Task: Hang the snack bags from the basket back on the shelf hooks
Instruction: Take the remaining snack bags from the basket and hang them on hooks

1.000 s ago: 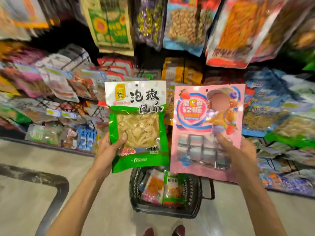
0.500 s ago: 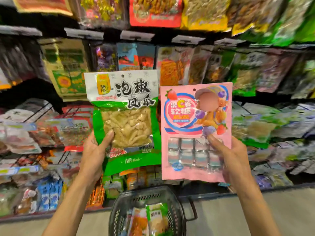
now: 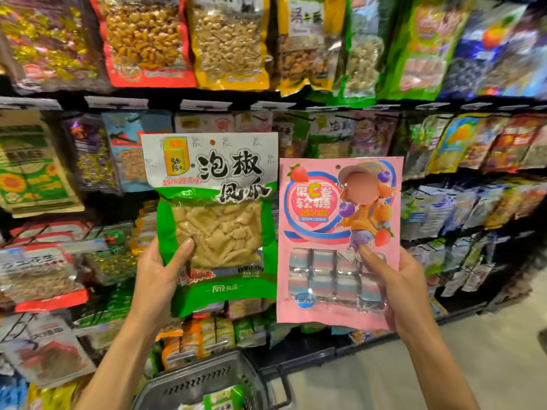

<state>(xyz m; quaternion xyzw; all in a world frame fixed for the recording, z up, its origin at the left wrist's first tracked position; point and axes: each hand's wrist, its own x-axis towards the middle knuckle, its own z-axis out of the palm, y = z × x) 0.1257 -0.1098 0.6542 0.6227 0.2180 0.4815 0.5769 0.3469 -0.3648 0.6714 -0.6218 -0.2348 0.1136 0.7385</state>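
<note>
While the left hand grips a green-and-white bag marked 泡椒凤爪 | right hand grips a pink candy bag, 软糖 on it | both upright, right beside each other

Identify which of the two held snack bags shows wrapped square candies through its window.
The pink candy bag in the right hand; the green-and-white bag in the left hand shows pale yellowish pieces instead.

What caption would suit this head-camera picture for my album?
A person's left hand holds up a green-and-white plastic snack bag, right hand a pink plastic candy bag, facing snack-filled shelves.
</note>
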